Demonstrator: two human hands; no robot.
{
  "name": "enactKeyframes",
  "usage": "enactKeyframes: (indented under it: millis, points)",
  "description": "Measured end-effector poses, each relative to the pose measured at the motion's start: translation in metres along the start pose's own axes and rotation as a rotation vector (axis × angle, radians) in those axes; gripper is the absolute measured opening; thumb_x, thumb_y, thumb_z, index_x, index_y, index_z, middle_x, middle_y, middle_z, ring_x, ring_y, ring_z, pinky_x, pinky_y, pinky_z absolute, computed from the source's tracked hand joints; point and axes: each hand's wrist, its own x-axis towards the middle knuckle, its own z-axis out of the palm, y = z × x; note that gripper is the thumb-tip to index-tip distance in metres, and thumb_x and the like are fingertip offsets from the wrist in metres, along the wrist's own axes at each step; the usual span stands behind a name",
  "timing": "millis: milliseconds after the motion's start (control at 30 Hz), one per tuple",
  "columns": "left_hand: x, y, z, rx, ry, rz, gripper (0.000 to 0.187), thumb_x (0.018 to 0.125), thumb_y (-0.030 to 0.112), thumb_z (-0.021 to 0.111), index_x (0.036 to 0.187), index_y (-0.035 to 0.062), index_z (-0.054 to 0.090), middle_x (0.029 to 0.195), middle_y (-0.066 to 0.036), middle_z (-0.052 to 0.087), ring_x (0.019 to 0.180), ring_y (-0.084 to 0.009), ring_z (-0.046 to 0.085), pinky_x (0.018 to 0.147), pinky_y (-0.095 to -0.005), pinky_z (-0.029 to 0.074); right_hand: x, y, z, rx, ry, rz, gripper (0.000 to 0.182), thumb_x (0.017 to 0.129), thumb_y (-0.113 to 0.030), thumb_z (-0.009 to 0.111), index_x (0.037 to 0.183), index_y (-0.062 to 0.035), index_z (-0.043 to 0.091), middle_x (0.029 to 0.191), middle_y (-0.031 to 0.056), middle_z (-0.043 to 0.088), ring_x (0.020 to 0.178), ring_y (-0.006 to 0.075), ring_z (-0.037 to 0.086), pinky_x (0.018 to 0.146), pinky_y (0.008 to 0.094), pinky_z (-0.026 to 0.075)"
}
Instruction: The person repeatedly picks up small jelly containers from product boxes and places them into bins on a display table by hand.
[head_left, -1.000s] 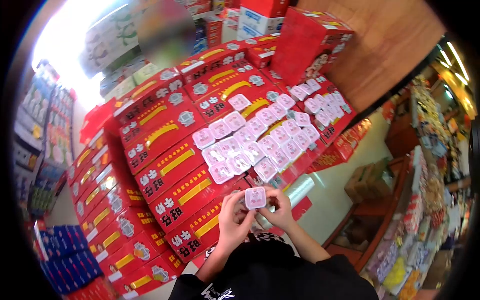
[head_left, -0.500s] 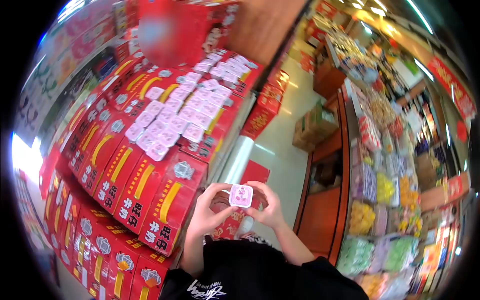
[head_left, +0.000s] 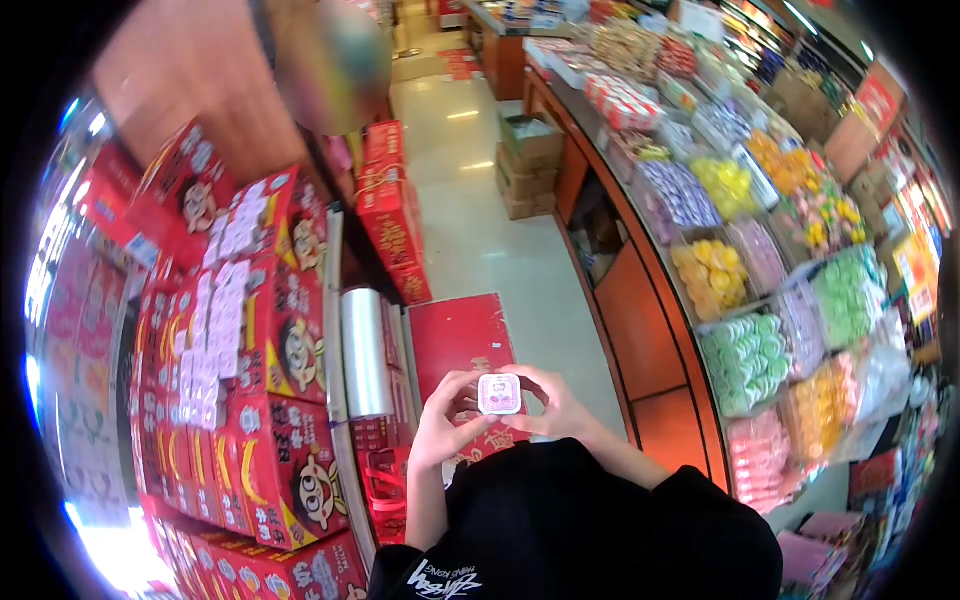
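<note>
A small square pink-and-white packet [head_left: 500, 394] is held upright in front of the black shirt, its printed top facing the camera. My left hand [head_left: 450, 425] grips its left side, with thumb and fingers curved round it. On the right side my right hand [head_left: 553, 405] holds the same packet between thumb and fingers. Rows of similar pink packets [head_left: 215, 330] lie on stacked red cartons [head_left: 285, 440] at the left.
A long counter [head_left: 640, 250] with trays of wrapped sweets [head_left: 745, 360] runs along the right. Cardboard boxes [head_left: 527, 165] stand on the aisle floor. Red boxes [head_left: 390, 220] and a clear plastic roll [head_left: 367, 352] are beside the left stack.
The view has turned to the right, so the cartons now appear farther left and the sweets counter shows more fully. Both hands still hold the packet.
</note>
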Motion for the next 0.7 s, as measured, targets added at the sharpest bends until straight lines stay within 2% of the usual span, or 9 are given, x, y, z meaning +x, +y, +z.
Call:
enactKeyframes:
  millis: [333,467,700]
  points:
    - [0.082,-0.054,0.156,-0.149,-0.281,-0.147,0.055,0.074,-0.005,0.074,0.125,0.0002,0.056,0.113,-0.007,0.054,0.103,-0.0174,0.06,0.086,-0.0299,0.053,-0.115,0.007,-0.137,-0.006,0.298,0.045,0.065,0.078,-0.009,0.078,0.135,0.0003,0.048,0.128,0.0143,0.056,0.118,0.0221,0.056,0.102,0.0386,0.045]
    - [0.115,-0.058,0.195,-0.151,-0.473,-0.183,0.054,0.073,-0.006,0.074,0.124,0.0009,0.056,0.114,-0.007,0.055,0.106,-0.018,0.059,0.086,-0.0299,0.052,-0.147,0.012,-0.16,0.018,0.447,0.043,0.064,0.079,-0.01,0.078,0.135,-0.0009,0.048,0.128,0.014,0.057,0.118,0.022,0.057,0.103,0.0391,0.045]
    - [0.176,-0.102,0.255,-0.231,-0.769,-0.229,0.055,0.073,-0.001,0.077,0.123,0.0005,0.054,0.113,-0.007,0.056,0.107,-0.0177,0.059,0.089,-0.0308,0.051,-0.187,0.023,-0.198,-0.04,0.709,0.104,0.062,0.077,-0.011,0.079,0.132,-0.0021,0.05,0.125,0.013,0.058,0.117,0.0224,0.057,0.103,0.0393,0.044]
